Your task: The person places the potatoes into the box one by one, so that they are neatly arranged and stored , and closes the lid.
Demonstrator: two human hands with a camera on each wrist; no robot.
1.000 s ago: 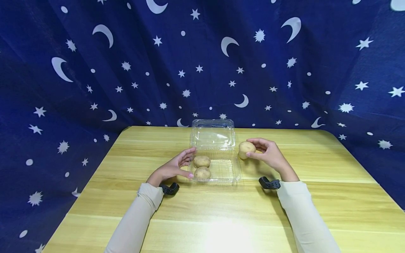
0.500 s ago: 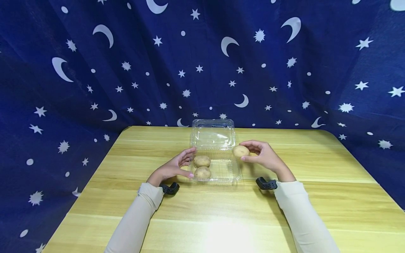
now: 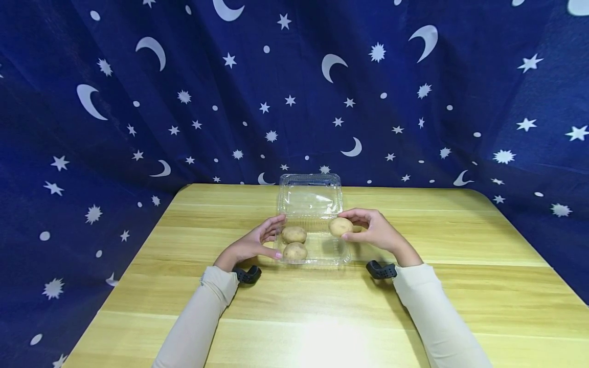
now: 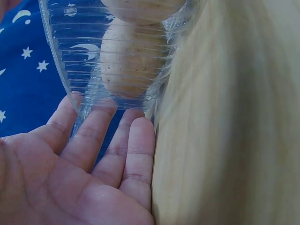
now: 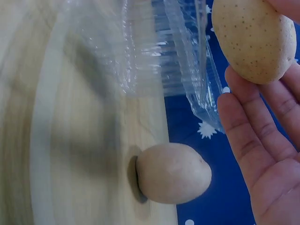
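A clear plastic clamshell container (image 3: 322, 248) stands on the table with its lid (image 3: 309, 199) raised at the back. Two potatoes lie in its left half, a rear potato (image 3: 294, 234) and a front potato (image 3: 295, 251). My left hand (image 3: 250, 243) rests against the container's left side, its fairly straight fingers touching the ribbed wall in the left wrist view. Between thumb and fingers, my right hand (image 3: 375, 232) holds another potato (image 5: 255, 40) over the container's right part. A further potato (image 5: 173, 173) sits on the table near that hand, mostly hidden in the head view.
The light wooden table (image 3: 276, 317) extends around the container, with a bright glare spot at the front. Behind it hangs a dark blue curtain (image 3: 294, 76) patterned with moons and stars. Each wrist carries a black strap.
My right hand has moved left with its potato, from beside the container to over its right part. The left hand, the container and the two potatoes inside have stayed put.
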